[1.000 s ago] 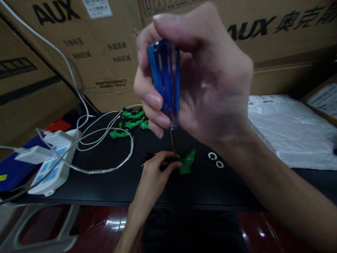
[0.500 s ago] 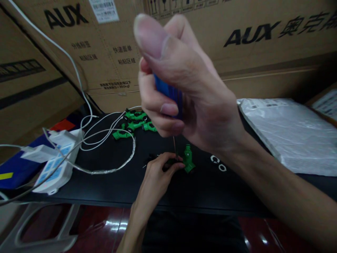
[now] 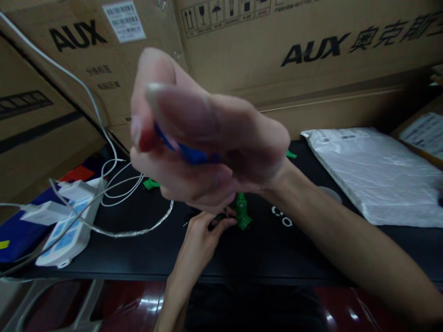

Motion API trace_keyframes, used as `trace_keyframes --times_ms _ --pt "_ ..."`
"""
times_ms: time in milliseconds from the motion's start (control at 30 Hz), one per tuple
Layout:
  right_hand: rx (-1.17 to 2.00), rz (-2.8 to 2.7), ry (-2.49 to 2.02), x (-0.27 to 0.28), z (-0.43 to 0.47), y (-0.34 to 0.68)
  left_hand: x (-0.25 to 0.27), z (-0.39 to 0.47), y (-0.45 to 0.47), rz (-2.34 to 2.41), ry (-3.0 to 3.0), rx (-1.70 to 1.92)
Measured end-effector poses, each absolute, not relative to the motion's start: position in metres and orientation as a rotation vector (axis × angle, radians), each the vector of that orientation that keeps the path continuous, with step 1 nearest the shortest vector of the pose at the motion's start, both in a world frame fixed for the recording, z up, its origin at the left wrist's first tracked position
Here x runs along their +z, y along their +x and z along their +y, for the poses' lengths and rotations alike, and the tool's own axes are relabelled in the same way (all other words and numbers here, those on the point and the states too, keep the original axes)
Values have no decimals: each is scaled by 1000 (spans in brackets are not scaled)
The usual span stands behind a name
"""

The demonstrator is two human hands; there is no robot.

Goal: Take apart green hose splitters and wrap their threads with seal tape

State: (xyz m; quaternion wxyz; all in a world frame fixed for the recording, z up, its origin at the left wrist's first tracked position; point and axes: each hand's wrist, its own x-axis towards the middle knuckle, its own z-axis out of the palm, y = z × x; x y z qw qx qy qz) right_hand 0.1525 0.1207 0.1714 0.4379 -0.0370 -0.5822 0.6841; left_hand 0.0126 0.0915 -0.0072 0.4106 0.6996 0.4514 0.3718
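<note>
Screwdriver with blue handle (image 3: 194, 156), clenched in right-hand grip (image 3: 211, 131), apparently at turning stage on green plastic fitting (image 3: 242, 215) pinched by left-hand grip (image 3: 200, 233), inward of black counter's (image 3: 294, 258) front edge; steady pressure advisable next.

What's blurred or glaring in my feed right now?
Head view: right hand and the blue handle in it, blurred; head view, lower edge: bright glare on the red floor; head view, center: black tabletop dim; head view, top: box lettering legible.

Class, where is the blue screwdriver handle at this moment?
In the head view, the blue screwdriver handle is gripped in the right hand, just left of centre, above the left hand.
</note>
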Motion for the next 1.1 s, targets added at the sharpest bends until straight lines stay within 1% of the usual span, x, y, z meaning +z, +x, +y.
trace_keyframes --times_ms 100,167,267,367,400,467,600,667,733,833,933,1033,1100 --pt "1569 -1657 -119 169 117 153 -6 92 14 1149 1786 915" --pt "1443 -1639 -293 168 116 149 -5 91 14 1163 1815 901" --pt "1249 -1296 -621 168 113 138 -4 90 15 1151 1873 906" --pt "1130 -1032 -618 165 111 127 -4 91 15 1123 1923 927" --pt "1139 -1044 -562 164 111 125 -4 91 15 1123 1934 931" --pt "1257 -1191 -442 161 112 127 -4 91 15 1135 1945 923" --pt "1649 -1544 -189 157 126 141 -3 91 16 1156 1933 879" --pt "1702 -1646 -70 156 133 148 -3 90 15 1148 1929 867" --pt "1627 -1688 -81 158 135 151 -3 90 14 1139 1930 857" --pt "1427 -1640 -402 166 129 147 -3 90 14 1144 1928 843" --pt "1263 -1477 -663 173 120 138 0 89 15 1157 1935 836" --pt "1108 -1208 -739 171 115 128 2 88 16 1147 1952 847" --pt "1067 -1098 -720 168 114 125 2 88 17 1136 1958 844"
